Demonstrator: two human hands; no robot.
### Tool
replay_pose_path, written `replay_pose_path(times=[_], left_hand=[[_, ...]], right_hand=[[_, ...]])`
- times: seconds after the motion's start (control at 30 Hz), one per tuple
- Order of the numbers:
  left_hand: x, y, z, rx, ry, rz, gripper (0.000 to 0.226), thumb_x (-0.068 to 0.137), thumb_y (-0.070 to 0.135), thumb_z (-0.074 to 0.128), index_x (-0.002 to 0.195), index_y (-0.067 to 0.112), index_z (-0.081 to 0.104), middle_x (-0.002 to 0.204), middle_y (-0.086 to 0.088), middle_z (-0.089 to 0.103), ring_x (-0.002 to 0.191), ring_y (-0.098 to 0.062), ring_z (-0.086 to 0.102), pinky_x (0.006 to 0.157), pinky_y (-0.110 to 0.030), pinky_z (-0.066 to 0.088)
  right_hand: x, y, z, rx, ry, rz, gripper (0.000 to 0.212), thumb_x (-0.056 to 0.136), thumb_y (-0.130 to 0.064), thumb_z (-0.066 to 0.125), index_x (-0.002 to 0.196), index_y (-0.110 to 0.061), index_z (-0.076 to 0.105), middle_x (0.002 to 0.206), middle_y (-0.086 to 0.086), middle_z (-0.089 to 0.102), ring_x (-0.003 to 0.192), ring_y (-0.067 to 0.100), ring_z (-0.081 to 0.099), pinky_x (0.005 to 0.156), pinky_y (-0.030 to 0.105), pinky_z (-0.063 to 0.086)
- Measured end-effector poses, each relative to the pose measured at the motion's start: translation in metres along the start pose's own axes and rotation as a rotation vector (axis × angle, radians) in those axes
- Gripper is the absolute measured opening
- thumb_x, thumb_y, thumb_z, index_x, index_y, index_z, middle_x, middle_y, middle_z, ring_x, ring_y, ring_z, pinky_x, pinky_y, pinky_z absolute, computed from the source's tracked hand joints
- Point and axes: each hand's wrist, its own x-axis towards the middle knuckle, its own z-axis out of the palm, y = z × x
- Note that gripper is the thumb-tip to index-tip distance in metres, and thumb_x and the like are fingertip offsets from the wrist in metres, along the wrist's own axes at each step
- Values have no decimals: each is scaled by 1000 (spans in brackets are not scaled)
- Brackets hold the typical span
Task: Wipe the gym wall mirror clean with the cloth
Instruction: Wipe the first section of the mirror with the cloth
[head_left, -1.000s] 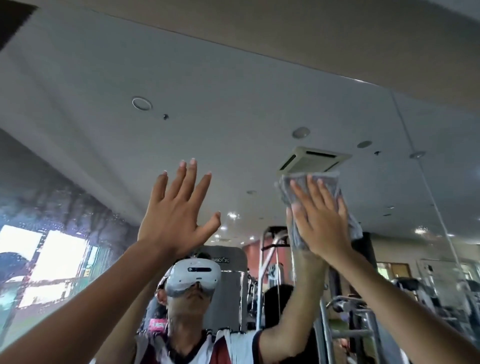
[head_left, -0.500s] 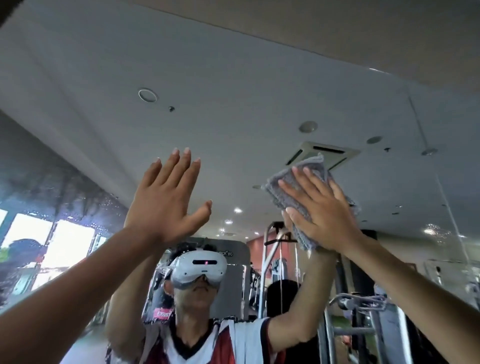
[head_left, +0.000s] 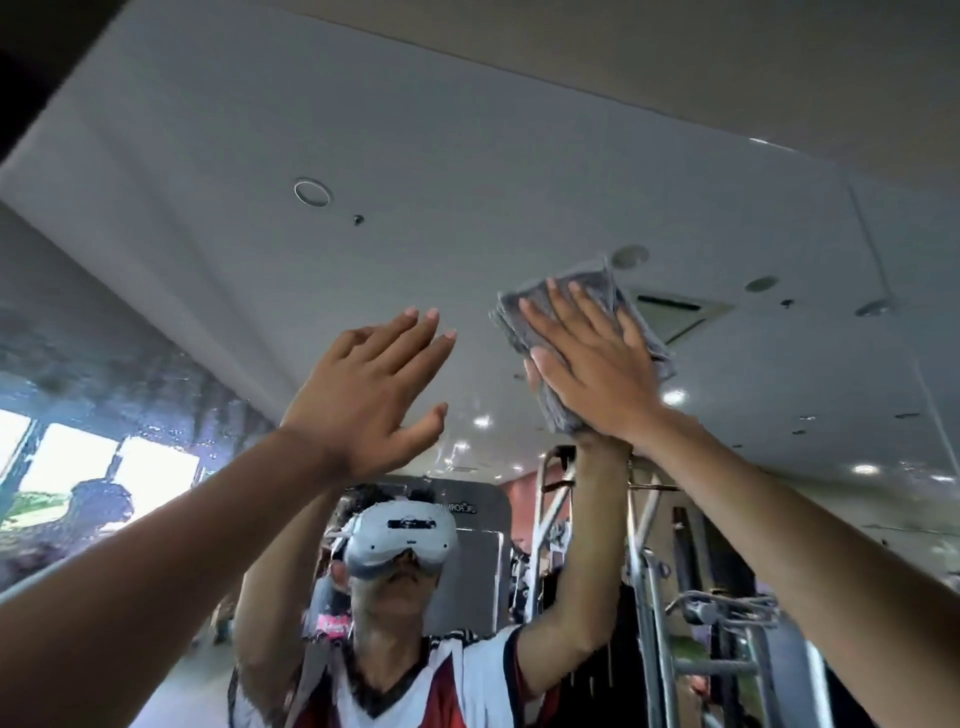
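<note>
The wall mirror (head_left: 395, 156) fills nearly the whole head view and reflects the gym ceiling and me. A folded grey cloth (head_left: 602, 291) lies flat against the glass high up, right of centre. My right hand (head_left: 592, 364) presses on it with fingers spread, palm against the cloth. My left hand (head_left: 369, 395) is raised beside it to the left, open, fingers together, empty; I cannot tell if it touches the glass.
The mirror's top edge (head_left: 675, 111) runs under a beige wall band, and a vertical seam (head_left: 883, 270) between panes lies at the right. Reflected steel gym machines (head_left: 644, 571) stand low right. Water droplets speckle the glass at the left (head_left: 171, 415).
My right hand and the cloth have slid left and slightly up across the glass. My left hand has shifted right, closer to the cloth. My head has tilted further up.
</note>
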Motion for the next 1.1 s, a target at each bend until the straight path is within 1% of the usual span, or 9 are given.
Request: replay_pose_path(times=[0.07, 0.2, 0.27, 0.43, 0.63, 0.7, 0.87, 0.97, 1.1], left_hand=[[-3, -3, 1, -13, -1, 16, 72, 93, 55, 31, 152, 14, 42, 159, -10, 35, 147, -27, 34, 112, -40, 19], [-13, 0, 5, -22, 0, -110, 75, 94, 58, 23, 156, 17, 32, 163, -10, 23, 152, -26, 23, 119, -46, 9], [-17, 0, 6, -29, -2, -183, 79, 93, 61, 16, 158, 17, 22, 166, -10, 12, 154, -23, 12, 121, -47, 3], [-19, -2, 11, -45, 25, -170, 80, 93, 59, 13, 158, 14, 19, 166, -10, 11, 154, -23, 10, 122, -47, 3], [-39, -6, 9, -66, 27, -158, 80, 93, 60, 7, 154, 9, -2, 165, -10, 5, 154, -22, 5, 121, -45, -4], [-48, -8, 8, -59, 14, -144, 81, 92, 60, 4, 155, 9, -3, 165, -10, 0, 154, -22, 0, 121, -47, -8], [-52, -6, 5, -48, 19, -153, 79, 96, 56, 15, 157, 6, 18, 165, -13, 15, 154, -25, 11, 121, -50, -1], [-53, -6, 6, -50, 30, -155, 77, 97, 54, 19, 157, 6, 20, 165, -13, 16, 154, -25, 12, 121, -50, -1], [-54, -5, 5, -47, 31, -174, 75, 97, 52, 17, 158, 8, 16, 166, -12, 13, 154, -24, 9, 121, -49, -4]], right_hand=[[-18, 23, 1, -13, 9, 7, 60, 96, -60, 5, 153, -42, 7, 164, -11, 2, 151, 10, -2, 122, 45, 3], [5, 36, 1, 10, 71, 575, 72, 88, -65, 4, 156, -42, 11, 167, -10, 6, 154, 16, 5, 121, 53, 5], [40, 18, -2, 62, 65, 696, 61, 99, -58, 17, 157, -42, 10, 167, -7, 3, 154, 18, 1, 121, 57, 0], [79, -48, 1, 31, 25, 430, 55, 105, -51, 22, 157, -43, 7, 167, -11, 0, 154, 14, -3, 120, 55, -2], [-7, -57, -1, 4, -68, 28, 60, 95, -60, 2, 153, -45, -2, 162, -17, -13, 148, 3, -18, 119, 43, -9], [-21, -36, 1, -12, -66, 102, 60, 95, -59, 3, 153, -45, 1, 163, -16, -10, 149, 2, -16, 121, 44, -4], [44, -43, 3, 47, 58, 661, 57, 102, -54, 13, 156, -43, 4, 167, -10, -1, 154, 15, -2, 121, 55, 0], [75, -75, 4, 63, 35, 570, 53, 106, -50, 17, 156, -44, 2, 167, -10, -3, 154, 15, -5, 120, 57, -3], [44, -110, 3, -6, -30, 233, 55, 104, -53, 9, 157, -41, 0, 166, -10, -7, 153, 14, -8, 121, 52, -8]])
